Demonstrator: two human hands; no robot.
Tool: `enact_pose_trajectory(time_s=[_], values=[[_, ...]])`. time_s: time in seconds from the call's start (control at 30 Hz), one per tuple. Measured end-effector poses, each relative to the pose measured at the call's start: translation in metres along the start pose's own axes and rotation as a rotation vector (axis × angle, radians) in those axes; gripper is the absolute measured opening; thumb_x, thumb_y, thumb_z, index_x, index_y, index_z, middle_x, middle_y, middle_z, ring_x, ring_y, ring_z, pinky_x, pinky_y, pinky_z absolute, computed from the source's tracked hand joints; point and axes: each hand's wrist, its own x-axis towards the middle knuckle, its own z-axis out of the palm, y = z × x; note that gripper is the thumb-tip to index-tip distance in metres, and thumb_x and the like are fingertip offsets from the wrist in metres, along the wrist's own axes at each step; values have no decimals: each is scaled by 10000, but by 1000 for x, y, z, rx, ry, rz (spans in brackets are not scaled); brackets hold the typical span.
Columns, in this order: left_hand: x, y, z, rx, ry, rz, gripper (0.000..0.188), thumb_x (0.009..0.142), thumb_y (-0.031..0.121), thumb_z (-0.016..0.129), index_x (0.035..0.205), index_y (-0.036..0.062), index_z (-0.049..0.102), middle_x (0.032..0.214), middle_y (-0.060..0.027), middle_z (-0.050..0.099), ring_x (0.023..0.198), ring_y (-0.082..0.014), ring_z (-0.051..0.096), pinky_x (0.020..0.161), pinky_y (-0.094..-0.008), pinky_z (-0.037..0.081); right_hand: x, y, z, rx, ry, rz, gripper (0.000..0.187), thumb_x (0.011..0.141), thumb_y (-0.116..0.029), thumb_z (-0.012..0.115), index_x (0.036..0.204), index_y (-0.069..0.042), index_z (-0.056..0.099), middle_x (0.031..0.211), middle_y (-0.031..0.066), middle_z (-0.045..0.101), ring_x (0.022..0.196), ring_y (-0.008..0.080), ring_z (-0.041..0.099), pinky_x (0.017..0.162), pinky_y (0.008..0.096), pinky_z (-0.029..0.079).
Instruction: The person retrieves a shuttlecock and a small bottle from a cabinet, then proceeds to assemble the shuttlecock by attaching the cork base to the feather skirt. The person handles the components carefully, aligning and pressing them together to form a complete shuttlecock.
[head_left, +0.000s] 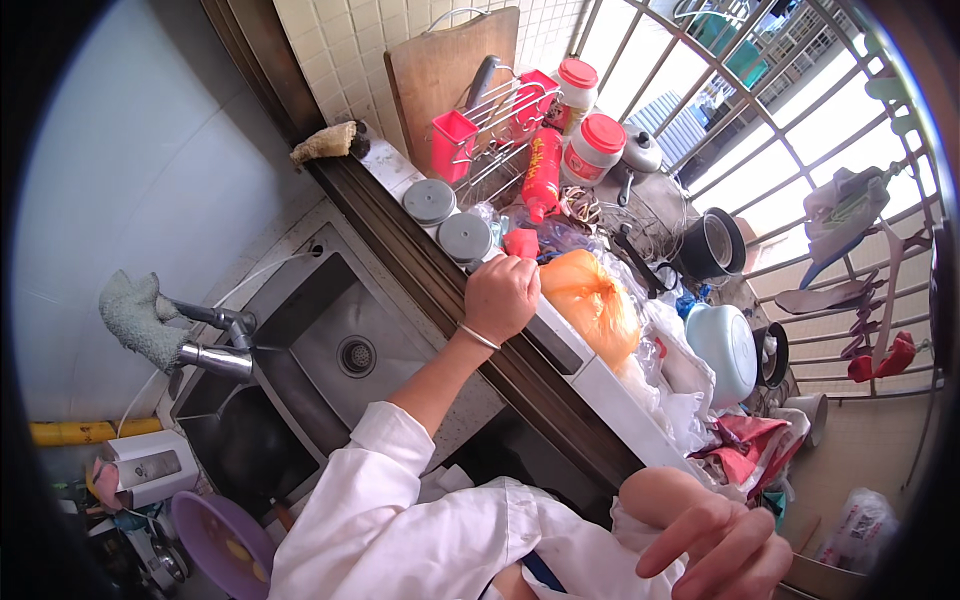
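My left hand (503, 297) is closed in a fist over the tiled ledge (630, 420); whatever it holds, if anything, is hidden by the fingers. Just beyond its knuckles sits a small red piece (521, 243), too partial to name. On one side of the fist are two grey-lidded jars (464, 238); on the other lies a tied orange plastic bag (590, 305). My right hand (715, 540) hovers at the lower right, close to me, its fingers loosely bent and apart, with nothing visible in them.
A steel sink (340, 330) with a cloth-draped faucet (215, 350) lies left. Behind the ledge stand a wire rack (495, 125), cutting board (450, 80), red-lidded jars (594, 150), a red bottle (541, 175) and a pale blue basin (722, 352). A barred window (770, 110) rises behind.
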Motion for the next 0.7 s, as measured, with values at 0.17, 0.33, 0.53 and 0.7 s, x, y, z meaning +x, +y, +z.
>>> enact_pose_trajectory(time_s=[0.17,0.33,0.53,0.7], values=[[28,0,23,0,62,79,145,755,108,556,626,66,504,595,-87,515,612,-264,540,555,-378,444,-10,-6,2,-106,47,-173,68,760,-84,584,787,-49,636,875,45,580,808,208,527,582,333,479],[16,-8,14,47,63,46,134,757,124,554,640,69,519,623,-89,547,634,-271,554,579,-378,458,-21,-15,10,-71,118,-353,55,724,-26,582,728,-60,625,842,14,580,773,174,529,585,323,468],[20,-2,17,45,54,42,143,751,121,541,621,70,508,630,-94,546,645,-280,554,576,-390,456,-34,-33,28,35,235,-216,48,710,-46,610,711,-90,590,816,-6,546,751,162,509,608,352,446],[21,-13,21,51,62,-10,162,757,154,543,619,68,537,634,-102,557,652,-279,567,597,-386,465,-29,-70,47,75,299,333,86,743,-160,636,746,-114,563,860,34,464,758,176,475,605,391,431]])
